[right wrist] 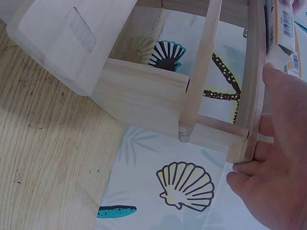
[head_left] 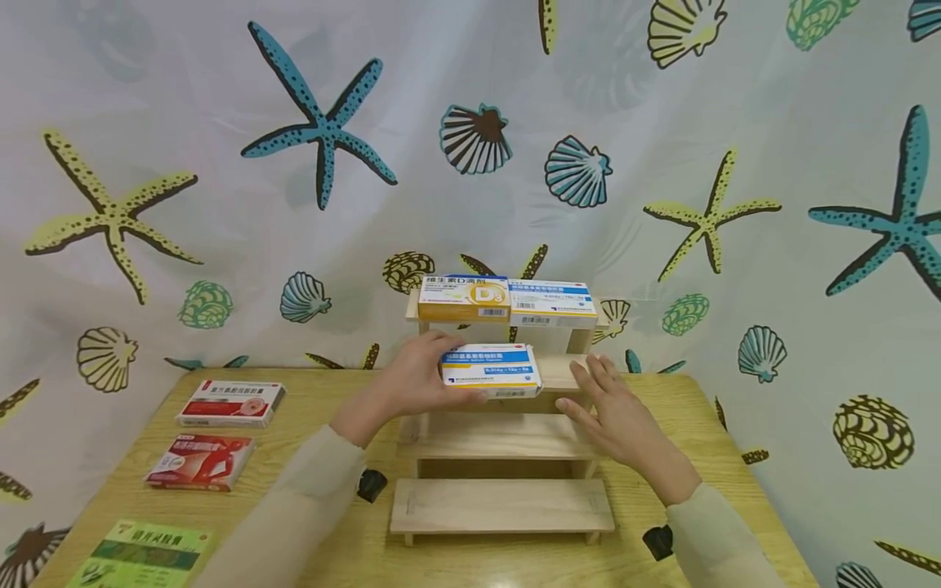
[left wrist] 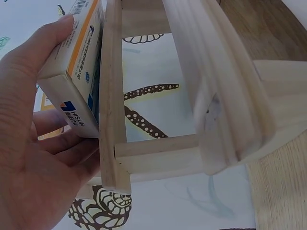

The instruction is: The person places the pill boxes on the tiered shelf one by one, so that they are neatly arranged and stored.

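Note:
In the head view a white and blue medicine box (head_left: 491, 369) lies on the left part of the second tier from the top of a stepped wooden rack (head_left: 503, 506). My left hand (head_left: 421, 374) grips its left end, thumb along the near edge. The left wrist view shows the thumb on the medicine box (left wrist: 76, 67) and the fingers behind it. My right hand (head_left: 616, 412) rests at the right end of that same tier, its fingers spread and holding nothing. On the top tier, a yellow vitamin D box (head_left: 465, 299) stands beside another white and blue box (head_left: 553, 302).
On the table's left lie a white and red box (head_left: 231, 403), a red box (head_left: 200, 462) and a green box (head_left: 143, 555). A patterned curtain (head_left: 470, 65) hangs behind the wooden table (head_left: 669, 408).

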`<state>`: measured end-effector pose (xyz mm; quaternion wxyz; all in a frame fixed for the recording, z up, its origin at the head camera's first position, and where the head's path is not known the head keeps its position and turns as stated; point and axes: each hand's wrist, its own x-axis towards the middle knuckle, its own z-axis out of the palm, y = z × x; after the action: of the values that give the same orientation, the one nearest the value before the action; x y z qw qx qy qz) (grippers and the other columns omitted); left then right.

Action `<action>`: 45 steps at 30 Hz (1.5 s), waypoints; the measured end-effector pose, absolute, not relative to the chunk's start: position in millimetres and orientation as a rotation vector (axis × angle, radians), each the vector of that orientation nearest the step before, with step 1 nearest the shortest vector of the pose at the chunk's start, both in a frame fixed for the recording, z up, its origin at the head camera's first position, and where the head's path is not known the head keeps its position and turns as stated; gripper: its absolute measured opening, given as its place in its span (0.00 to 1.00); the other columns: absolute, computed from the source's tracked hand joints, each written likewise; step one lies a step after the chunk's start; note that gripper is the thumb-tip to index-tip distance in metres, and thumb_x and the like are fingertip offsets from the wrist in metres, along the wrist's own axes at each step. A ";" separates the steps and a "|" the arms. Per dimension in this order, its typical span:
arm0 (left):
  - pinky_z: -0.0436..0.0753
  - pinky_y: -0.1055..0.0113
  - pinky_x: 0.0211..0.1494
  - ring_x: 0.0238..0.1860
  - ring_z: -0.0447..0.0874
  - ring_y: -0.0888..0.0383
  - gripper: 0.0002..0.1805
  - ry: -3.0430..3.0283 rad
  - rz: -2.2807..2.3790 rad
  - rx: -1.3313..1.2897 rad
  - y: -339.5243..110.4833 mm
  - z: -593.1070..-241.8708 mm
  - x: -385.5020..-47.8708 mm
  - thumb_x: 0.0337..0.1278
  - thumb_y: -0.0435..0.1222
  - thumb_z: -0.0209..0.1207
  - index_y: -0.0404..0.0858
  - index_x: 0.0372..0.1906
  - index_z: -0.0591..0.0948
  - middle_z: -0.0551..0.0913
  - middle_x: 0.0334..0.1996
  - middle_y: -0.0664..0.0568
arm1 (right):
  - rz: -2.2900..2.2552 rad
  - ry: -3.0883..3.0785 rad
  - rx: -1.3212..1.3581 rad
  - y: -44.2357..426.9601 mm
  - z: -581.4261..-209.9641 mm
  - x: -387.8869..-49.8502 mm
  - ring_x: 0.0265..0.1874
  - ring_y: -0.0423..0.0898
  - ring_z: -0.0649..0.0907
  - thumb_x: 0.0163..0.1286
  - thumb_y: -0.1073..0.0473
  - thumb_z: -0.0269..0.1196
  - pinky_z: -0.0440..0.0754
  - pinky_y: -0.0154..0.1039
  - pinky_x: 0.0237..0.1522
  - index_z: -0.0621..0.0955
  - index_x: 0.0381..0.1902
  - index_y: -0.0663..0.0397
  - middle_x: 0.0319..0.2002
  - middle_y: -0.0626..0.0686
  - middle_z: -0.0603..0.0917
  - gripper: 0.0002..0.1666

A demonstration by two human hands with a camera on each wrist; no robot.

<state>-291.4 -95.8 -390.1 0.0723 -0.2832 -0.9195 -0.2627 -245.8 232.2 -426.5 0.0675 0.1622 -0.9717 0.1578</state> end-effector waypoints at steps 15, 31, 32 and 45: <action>0.84 0.52 0.58 0.56 0.81 0.48 0.53 -2.841 -0.768 -0.843 -82.7 -388.1 -299.1 0.50 0.63 0.74 0.36 0.75 0.74 0.79 0.65 0.39 | 0.479 -2.911 0.499 233.1 -428.1 -246.6 0.83 0.69 0.55 0.81 0.37 0.56 0.62 0.68 0.78 0.62 0.82 0.60 0.82 0.68 0.56 0.45; 0.84 0.52 0.58 0.53 0.80 0.49 0.52 -2.865 -0.738 -0.851 -73.2 -390.5 -307.9 0.51 0.65 0.72 0.38 0.74 0.75 0.80 0.62 0.42 | 0.488 -2.911 0.498 234.2 -428.7 -247.6 0.83 0.68 0.55 0.81 0.37 0.56 0.62 0.67 0.78 0.62 0.82 0.59 0.83 0.68 0.56 0.45; 0.84 0.52 0.58 0.53 0.80 0.49 0.52 -2.864 -0.736 -0.853 -73.1 -390.3 -308.1 0.51 0.65 0.72 0.38 0.74 0.75 0.80 0.62 0.42 | 0.487 -2.911 0.498 234.2 -428.5 -247.8 0.83 0.68 0.54 0.82 0.37 0.56 0.62 0.67 0.78 0.62 0.82 0.59 0.83 0.68 0.56 0.45; 0.83 0.47 0.62 0.57 0.81 0.45 0.53 -2.757 -0.751 -0.945 -81.3 -389.7 -304.5 0.52 0.62 0.73 0.35 0.76 0.72 0.78 0.67 0.37 | 0.492 -2.910 0.511 234.4 -426.6 -249.1 0.83 0.69 0.55 0.82 0.38 0.56 0.62 0.67 0.78 0.62 0.82 0.60 0.82 0.69 0.56 0.44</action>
<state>-304.5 -81.3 -389.7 0.0659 -0.3134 -0.9140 -0.2490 -249.1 234.4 -426.6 0.0734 0.1700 -0.9690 0.1637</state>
